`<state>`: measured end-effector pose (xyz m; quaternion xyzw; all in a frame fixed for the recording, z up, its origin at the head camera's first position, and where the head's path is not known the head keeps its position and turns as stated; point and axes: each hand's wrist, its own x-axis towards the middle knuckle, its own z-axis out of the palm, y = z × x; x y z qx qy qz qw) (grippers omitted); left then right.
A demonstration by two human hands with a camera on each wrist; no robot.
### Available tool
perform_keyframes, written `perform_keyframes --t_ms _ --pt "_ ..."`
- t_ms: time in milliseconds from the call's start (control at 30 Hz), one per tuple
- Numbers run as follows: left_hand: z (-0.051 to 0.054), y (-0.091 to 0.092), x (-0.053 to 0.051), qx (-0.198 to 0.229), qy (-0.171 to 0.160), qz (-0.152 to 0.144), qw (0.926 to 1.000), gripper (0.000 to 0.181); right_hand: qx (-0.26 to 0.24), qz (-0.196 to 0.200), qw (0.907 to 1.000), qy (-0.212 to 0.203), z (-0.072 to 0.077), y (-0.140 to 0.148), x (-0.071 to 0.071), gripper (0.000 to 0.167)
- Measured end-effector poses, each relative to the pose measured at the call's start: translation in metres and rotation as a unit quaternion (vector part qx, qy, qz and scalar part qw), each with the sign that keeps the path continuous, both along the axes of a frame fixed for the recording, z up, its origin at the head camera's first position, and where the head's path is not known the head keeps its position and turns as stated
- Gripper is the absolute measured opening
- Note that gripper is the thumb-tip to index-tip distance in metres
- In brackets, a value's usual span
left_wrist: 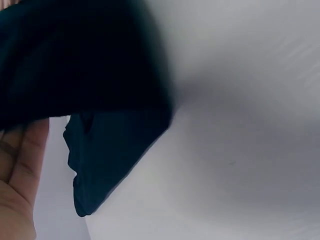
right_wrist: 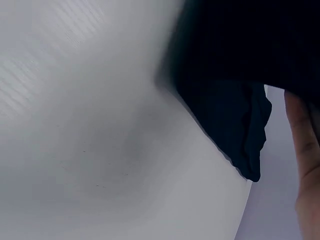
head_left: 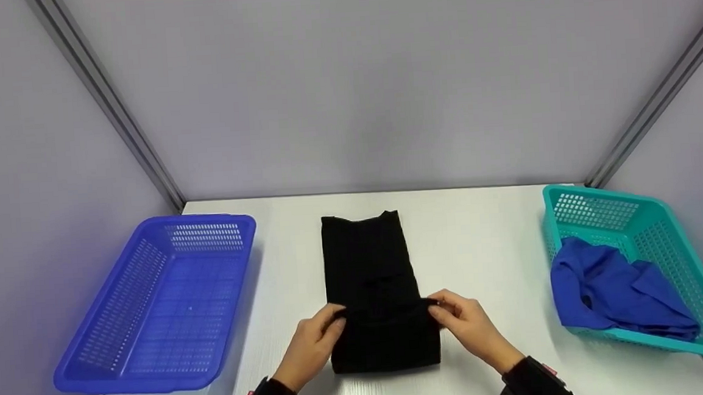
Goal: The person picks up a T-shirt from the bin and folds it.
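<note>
A black garment, folded into a long strip, lies on the white table in the head view. Its near end is doubled over toward the far end. My left hand pinches the left corner of the turned-over edge between thumb and fingers. At the right corner of that edge, my right hand pinches the cloth in the same way. Both wrist views show the raised flap of the garment above the table, with the fingers of my left hand and right hand partly hidden behind it.
A blue plastic basket with nothing in it stands at the left of the white table. On the right, a teal basket holds a crumpled blue cloth that hangs over its near left rim. Grey panels enclose the table.
</note>
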<state>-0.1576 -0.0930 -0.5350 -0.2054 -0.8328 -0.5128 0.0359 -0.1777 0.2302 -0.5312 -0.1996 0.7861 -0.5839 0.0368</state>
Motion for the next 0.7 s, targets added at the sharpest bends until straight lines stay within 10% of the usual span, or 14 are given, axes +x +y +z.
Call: perform_keyframes --t_ms 267,700 --pt "0.005 0.006 -0.025 0.038 -0.069 0.052 0.9955 0.020 0.073 -0.050 0.9961 -0.004 0.002 -0.006 -0.029 0.014" --pt "-0.007 0.010 -0.056 0.077 -0.149 0.112 0.9795 0.026 -0.101 -0.021 0.9795 -0.173 -0.011 -0.016 -0.061 0.015"
